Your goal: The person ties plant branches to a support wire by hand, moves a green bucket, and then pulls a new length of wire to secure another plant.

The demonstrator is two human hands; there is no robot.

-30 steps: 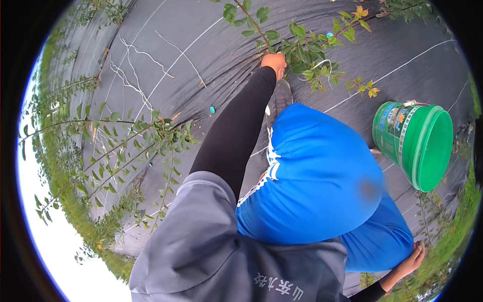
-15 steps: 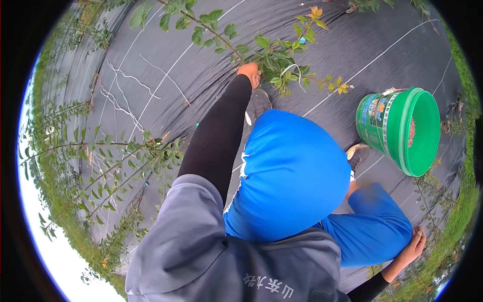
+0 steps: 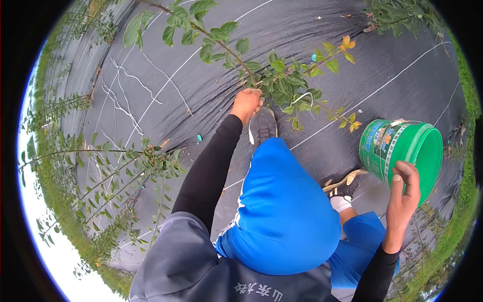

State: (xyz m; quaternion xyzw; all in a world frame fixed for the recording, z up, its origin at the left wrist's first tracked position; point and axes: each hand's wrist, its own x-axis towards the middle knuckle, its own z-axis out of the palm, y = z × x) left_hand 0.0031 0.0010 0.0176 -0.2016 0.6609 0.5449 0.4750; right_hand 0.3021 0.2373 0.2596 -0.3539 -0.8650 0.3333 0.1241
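Observation:
My left hand (image 3: 246, 104) is closed at the base of a leafy shrub (image 3: 282, 83), just beyond the toe of my shoe (image 3: 263, 128). Whatever its curled fingers hold is hidden. A thin white loop (image 3: 302, 96) shows among the leaves. On the right, my right hand (image 3: 404, 199) is raised in front of the green bucket (image 3: 397, 151), its fingers loosely bent and nothing visible in them. The bucket leans with its mouth turned right, and my hand covers part of its rim. Its contents do not show from here.
Black ground sheet (image 3: 332, 60) with white lines covers the soil. Another shrub (image 3: 151, 151) spreads at the left, and more foliage (image 3: 397, 15) stands at top right. Loose white strings (image 3: 121, 95) lie at upper left. Grass (image 3: 470, 90) borders the right side.
My right hand has left my bent knee and come up beside the bucket. My left hand stays at the shrub's base, while the view has shifted slightly.

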